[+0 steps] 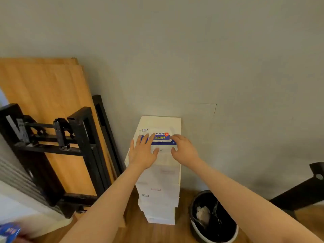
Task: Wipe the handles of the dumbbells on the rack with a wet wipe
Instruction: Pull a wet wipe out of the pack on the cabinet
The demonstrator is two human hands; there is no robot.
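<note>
A white and blue pack of wet wipes [160, 138] lies on top of a tall stack of white boxes [159, 188] against the wall. My left hand [142, 152] lies flat on the pack's left side with straight fingers. My right hand [183, 148] is at the pack's right side, with fingers and thumb curled around the lid area. No dumbbells or rack are in view.
Folded wooden tables with black metal legs [57, 137] lean against the wall at left. A black bin with a liner [210, 220] stands on the wooden floor at right of the stack. A dark bench leg [301, 192] is at far right.
</note>
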